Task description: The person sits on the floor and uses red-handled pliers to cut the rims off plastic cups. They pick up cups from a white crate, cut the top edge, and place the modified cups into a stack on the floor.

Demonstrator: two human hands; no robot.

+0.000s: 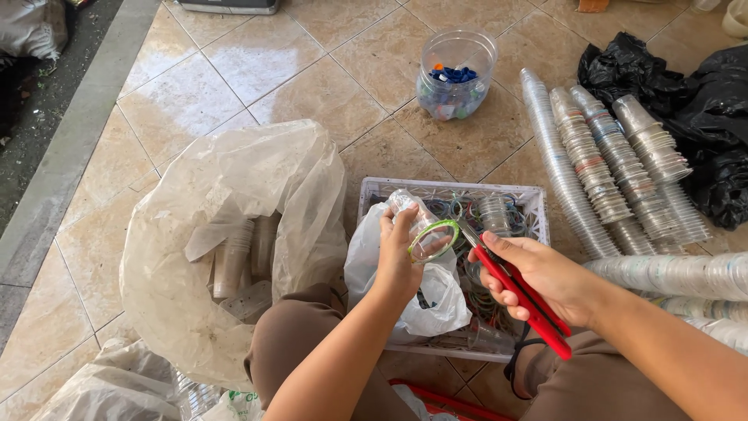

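I observe my left hand (399,253) clamped around a clear plastic cup with a green rim (432,240), held over the white slatted plastic crate (374,189) at centre. My right hand (545,277) grips red-handled scissors (520,296), fingers closed on the handles, blades touching the cup's rim. A large translucent plastic bag of cups (234,234) sits left. Stacked clear cups (615,171) lie right. A clear jar of caps (456,74) stands far.

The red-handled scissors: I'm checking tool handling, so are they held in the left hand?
No, the red-handled scissors are gripped by the right hand, while the left hand holds a clear plastic cup.
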